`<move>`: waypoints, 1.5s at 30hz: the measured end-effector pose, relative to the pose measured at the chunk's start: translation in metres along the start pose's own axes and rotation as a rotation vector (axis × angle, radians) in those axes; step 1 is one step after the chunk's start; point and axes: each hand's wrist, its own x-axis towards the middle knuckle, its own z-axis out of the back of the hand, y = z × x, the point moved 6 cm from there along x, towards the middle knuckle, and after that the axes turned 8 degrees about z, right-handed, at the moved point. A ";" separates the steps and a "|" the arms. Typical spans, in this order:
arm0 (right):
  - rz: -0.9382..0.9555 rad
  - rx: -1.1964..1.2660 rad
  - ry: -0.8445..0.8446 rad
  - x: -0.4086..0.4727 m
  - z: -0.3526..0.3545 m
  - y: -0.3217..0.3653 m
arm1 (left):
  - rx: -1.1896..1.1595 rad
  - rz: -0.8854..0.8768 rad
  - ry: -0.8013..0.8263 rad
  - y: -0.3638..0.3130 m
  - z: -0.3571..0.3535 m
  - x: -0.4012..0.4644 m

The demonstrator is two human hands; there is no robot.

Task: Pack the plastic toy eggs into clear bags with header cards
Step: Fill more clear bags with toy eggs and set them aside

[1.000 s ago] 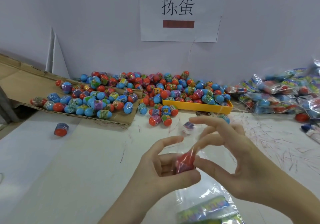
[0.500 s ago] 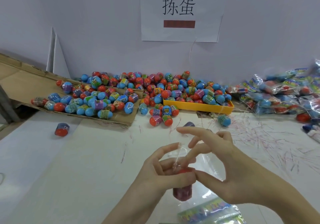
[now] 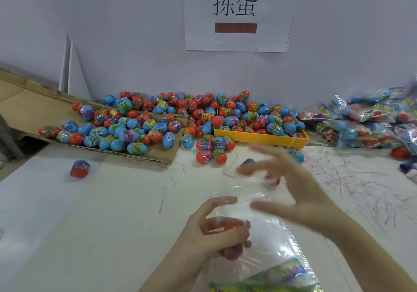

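On the white table (image 3: 90,224), near the front, the left hand (image 3: 216,235) holds a clear bag (image 3: 266,244). Its fingers curl round a red egg (image 3: 231,226) that sits inside the bag. A purple shape shows just under the hand, but it is too blurry to say what it is. The bag's header card (image 3: 273,278), green with bright print, is at the bottom edge of the view.

The right hand (image 3: 293,190) is above the bag with its fingers spread wide and straight. It holds nothing. It looks blurry.

At the back, by the wall, lies a big heap of eggs (image 3: 158,120), blue and red. Some lie on a flat cardboard sheet (image 3: 24,108) and some in a yellow tray (image 3: 259,137). One lone egg (image 3: 79,168) lies apart on the left. On the right is a pile of packed bags (image 3: 370,122). A paper sign (image 3: 237,14) hangs on the wall.
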 end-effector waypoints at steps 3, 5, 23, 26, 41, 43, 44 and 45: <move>-0.199 -0.047 -0.527 0.007 0.046 -0.043 | 0.032 0.003 -0.074 0.006 0.004 0.002; -0.405 -0.354 -0.446 0.009 0.050 -0.074 | 0.019 0.005 -0.092 0.008 0.005 0.003; 0.071 0.251 -0.245 0.013 0.031 0.025 | 0.008 -0.071 -0.174 0.001 -0.002 -0.003; 0.180 -0.138 -0.054 0.013 0.014 0.047 | 0.049 -0.089 -0.192 0.001 -0.003 -0.005; -0.049 -0.760 0.496 0.026 0.000 0.027 | 0.125 -0.098 -0.106 0.003 -0.005 -0.006; -0.011 -0.790 0.534 0.026 0.000 0.027 | 0.125 -0.115 -0.104 0.001 -0.005 -0.006; -0.004 -0.781 0.557 0.026 -0.002 0.026 | 0.127 -0.119 -0.104 0.001 -0.005 -0.006; -0.010 -0.749 0.580 0.026 -0.003 0.026 | 0.134 -0.118 -0.102 0.000 -0.005 -0.006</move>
